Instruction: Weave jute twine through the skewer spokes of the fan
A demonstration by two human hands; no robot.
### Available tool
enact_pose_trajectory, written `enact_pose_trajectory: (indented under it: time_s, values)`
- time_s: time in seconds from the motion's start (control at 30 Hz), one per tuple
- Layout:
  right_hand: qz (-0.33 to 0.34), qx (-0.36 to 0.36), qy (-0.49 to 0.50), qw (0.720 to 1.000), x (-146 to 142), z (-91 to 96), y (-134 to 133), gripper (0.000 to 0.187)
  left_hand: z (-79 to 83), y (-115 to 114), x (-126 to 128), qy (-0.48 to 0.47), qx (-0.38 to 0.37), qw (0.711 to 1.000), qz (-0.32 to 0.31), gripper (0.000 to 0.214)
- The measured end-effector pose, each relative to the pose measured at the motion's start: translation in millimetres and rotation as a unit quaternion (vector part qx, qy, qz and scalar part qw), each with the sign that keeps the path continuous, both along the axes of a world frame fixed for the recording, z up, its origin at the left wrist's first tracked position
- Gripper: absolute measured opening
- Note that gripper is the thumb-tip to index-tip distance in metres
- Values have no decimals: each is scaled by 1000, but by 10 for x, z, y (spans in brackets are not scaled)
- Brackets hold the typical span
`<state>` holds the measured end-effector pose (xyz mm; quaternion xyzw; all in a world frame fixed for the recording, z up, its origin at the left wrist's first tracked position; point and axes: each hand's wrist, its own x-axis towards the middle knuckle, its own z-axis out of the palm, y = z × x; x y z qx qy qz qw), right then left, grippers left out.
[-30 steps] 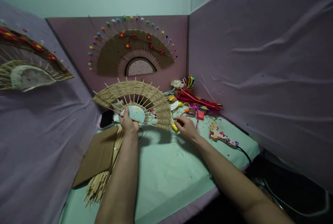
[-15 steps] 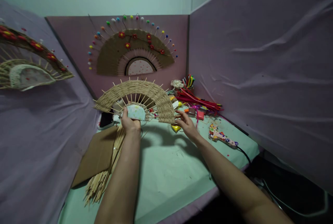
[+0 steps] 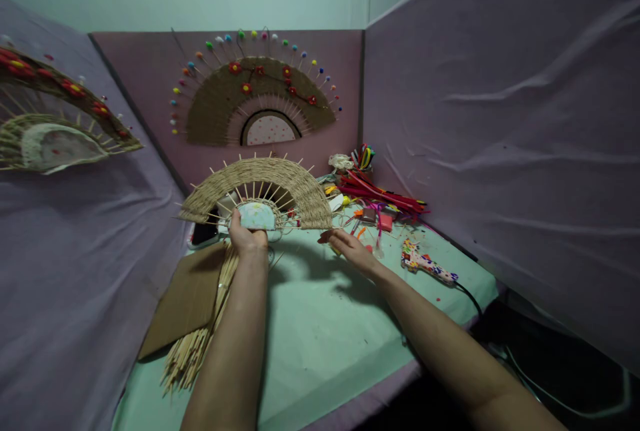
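My left hand (image 3: 246, 237) is closed on the pale round base of a woven straw fan (image 3: 260, 184) and holds it upright above the green table (image 3: 320, 331). Thin sticks poke out round the fan's rim. My right hand (image 3: 350, 247) reaches in just below the fan's right end, fingers stretched forward, with nothing seen in them. A small yellow piece lies under that hand, mostly hidden.
A bundle of bamboo sticks (image 3: 200, 344) and a brown cardboard sheet (image 3: 187, 297) lie at the left. A patterned glue gun (image 3: 425, 261) with its cable lies at the right. Red strips and craft bits (image 3: 380, 197) crowd the back corner. Finished fans hang on the back panel (image 3: 260, 101) and on the left panel (image 3: 55, 117).
My left hand has turned the fan more level and upright. My right hand rose to the fan's right edge, then dropped back below it.
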<state>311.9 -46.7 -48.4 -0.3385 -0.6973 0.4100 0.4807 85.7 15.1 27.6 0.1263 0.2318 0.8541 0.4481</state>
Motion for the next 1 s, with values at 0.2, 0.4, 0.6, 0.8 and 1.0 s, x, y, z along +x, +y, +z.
enact_pose_trajectory:
  time_s: [0.2, 0.4, 0.6, 0.8, 1.0]
  values:
    - [-46, 88, -161, 982, -46, -76, -44, 29, -45, 37, -40, 65, 6, 994, 89, 12]
    - [-99, 133, -175, 971, -32, -85, -22, 20, -60, 52, -89, 91, 9, 975, 201, 19]
    - [-188, 174, -134, 957, 27, -64, 26, 18, -50, 48, -82, 191, -7, 968, 164, 21]
    - [-231, 144, -83, 959, 38, -41, 12, 16, 55, -55, 6, 166, -44, 982, 74, 18]
    - [-261, 129, -38, 956, 30, 37, -32, 22, -17, 32, -150, 140, -70, 987, 31, 13]
